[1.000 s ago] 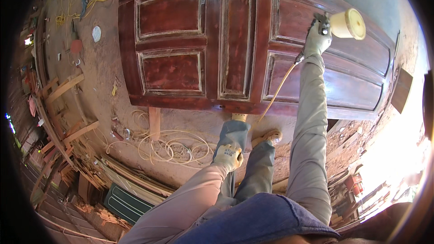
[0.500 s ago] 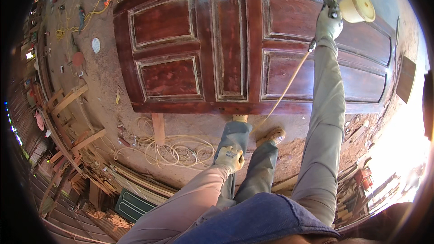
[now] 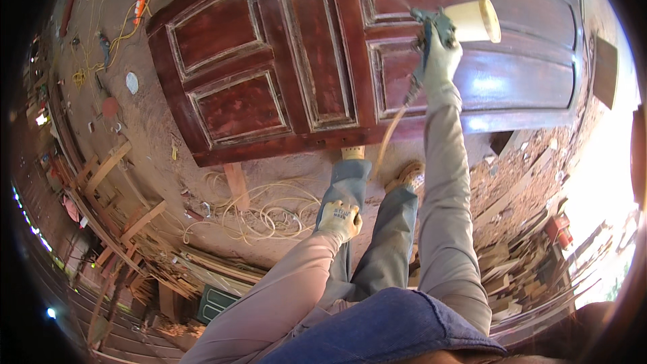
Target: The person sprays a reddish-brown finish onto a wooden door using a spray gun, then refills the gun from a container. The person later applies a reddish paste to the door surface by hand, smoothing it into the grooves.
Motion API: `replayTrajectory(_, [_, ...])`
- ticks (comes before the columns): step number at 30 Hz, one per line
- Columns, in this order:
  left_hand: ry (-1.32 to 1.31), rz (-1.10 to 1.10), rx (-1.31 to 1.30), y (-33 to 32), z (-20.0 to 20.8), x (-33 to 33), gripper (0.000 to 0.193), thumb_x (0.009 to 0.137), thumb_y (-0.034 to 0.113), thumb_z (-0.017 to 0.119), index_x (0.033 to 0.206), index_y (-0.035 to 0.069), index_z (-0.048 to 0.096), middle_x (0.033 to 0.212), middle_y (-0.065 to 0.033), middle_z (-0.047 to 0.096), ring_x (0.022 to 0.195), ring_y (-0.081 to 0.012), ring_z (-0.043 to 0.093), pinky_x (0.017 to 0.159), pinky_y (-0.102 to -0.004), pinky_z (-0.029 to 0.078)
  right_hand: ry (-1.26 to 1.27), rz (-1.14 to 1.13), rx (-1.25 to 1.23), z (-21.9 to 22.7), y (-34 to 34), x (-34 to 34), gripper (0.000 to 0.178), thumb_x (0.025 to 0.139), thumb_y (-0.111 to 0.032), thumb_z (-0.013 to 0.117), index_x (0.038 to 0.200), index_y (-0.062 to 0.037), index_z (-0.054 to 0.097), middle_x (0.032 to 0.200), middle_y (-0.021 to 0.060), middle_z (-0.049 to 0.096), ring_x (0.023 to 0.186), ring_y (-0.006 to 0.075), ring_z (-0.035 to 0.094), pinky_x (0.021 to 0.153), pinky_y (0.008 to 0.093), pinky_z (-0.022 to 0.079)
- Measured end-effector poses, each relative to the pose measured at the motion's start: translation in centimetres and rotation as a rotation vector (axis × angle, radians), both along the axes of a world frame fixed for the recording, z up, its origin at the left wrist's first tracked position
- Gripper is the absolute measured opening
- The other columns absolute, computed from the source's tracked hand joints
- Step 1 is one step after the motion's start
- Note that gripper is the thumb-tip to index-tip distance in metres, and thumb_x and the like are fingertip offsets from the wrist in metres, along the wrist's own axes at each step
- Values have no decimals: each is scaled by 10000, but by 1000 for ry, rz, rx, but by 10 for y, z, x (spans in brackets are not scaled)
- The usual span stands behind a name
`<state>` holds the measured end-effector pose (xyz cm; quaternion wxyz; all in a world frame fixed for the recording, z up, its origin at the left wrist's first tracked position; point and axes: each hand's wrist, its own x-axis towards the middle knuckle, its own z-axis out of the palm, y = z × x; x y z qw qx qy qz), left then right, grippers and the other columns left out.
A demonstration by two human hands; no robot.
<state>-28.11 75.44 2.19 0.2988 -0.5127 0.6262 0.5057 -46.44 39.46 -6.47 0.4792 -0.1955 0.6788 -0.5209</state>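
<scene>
Right hand (image 3: 443, 57) is holding a spray gun (image 3: 427, 35) over the panelled door (image 3: 354, 74).
Its fingers are wrapping around the gun; on the door's near side, the left hand (image 3: 339, 221) is resting on a trouser leg (image 3: 348, 182), finger closure unclear.

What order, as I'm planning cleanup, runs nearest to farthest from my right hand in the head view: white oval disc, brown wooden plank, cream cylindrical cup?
1. Cream cup, upper right
2. Wooden plank, lower left
3. Oval disc, far left
</scene>
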Motion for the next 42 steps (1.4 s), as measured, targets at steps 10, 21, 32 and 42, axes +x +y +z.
replayTrajectory(10, [20, -55, -116, 42, -7, -14, 250, 885, 341, 545, 920, 144, 694, 967, -75, 723, 956, -283, 644, 855, -437, 490, 897, 78, 354, 6, 196, -172, 301, 930, -76, 642, 1217, 14, 661, 1047, 99, 749, 867, 167, 690, 818, 320, 536])
replayTrajectory(21, [-56, -235, -97, 57, -3, -39, 259, 882, 344, 549, 937, 145, 706, 991, -58, 724, 979, -271, 648, 851, -435, 493, 329, 116, 415, 38, 341, -188, 349, 909, -99, 683, 1239, 8, 649, 1014, 94, 739, 880, 94, 639, 796, 285, 513])
replayTrajectory(32, [-86, -342, -193, 85, -9, -48, 288, 873, 359, 554, 1006, 158, 710, 1006, -53, 724, 992, -255, 644, 859, -439, 482, 293, 91, 371, 54, 408, -186, 268, 882, -61, 691, 1139, 14, 675, 947, 137, 733, 840, 148, 669, 760, 350, 529])
replayTrajectory(42, [-35, -126, -349, 93, -7, -78, 445, 876, 358, 574, 1226, 93, 645, 1114, -130, 697, 1014, -301, 636, 904, -446, 495, 347, -200, 171, 103, 421, -146, 506, 1012, -17, 472, 1509, -81, 400, 1355, 47, 601, 849, 63, 543, 712, 208, 497])
